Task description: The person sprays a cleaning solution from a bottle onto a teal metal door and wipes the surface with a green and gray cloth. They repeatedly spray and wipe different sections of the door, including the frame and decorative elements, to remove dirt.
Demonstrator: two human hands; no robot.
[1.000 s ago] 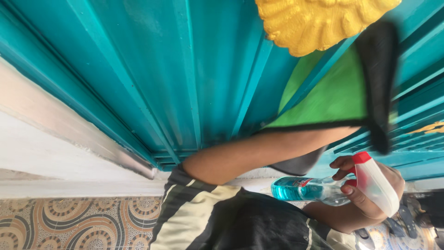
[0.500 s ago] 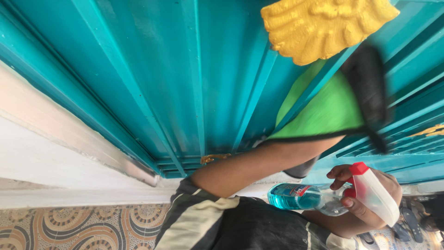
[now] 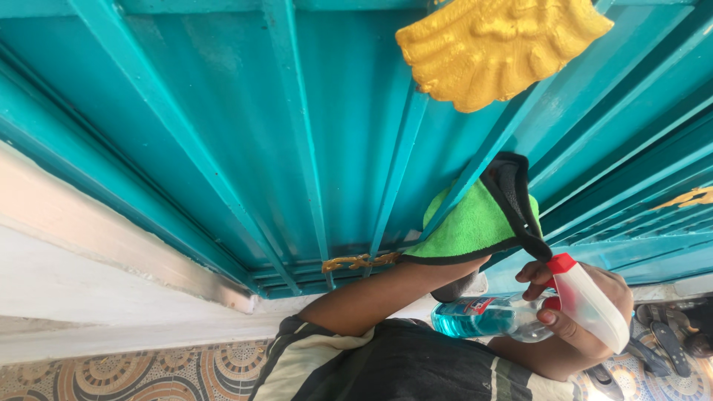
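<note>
Head view is rotated, floor tiles at bottom left.

Left hand: hidden under a green cloth with black edging, pressed flat on the teal metal gate. Only the forearm shows, running from the striped shirt up to the cloth. Grip under the cloth can't be told. Cloth sits on a slanted gate bar, just below the gold ornament, not touching it. A small gold scroll sits near the forearm at the gate's lower rail.

Right hand: fingers closed around the neck of a spray bottle. Bottle's long axis lies roughly horizontal in frame, slightly tilted. Base with blue liquid points left, toward the forearm. White trigger head with red nozzle tip is at the right; the tip points up toward the cloth's black edge, very close to it. One finger sits on the trigger.

Sandals on the floor at far right.
</note>
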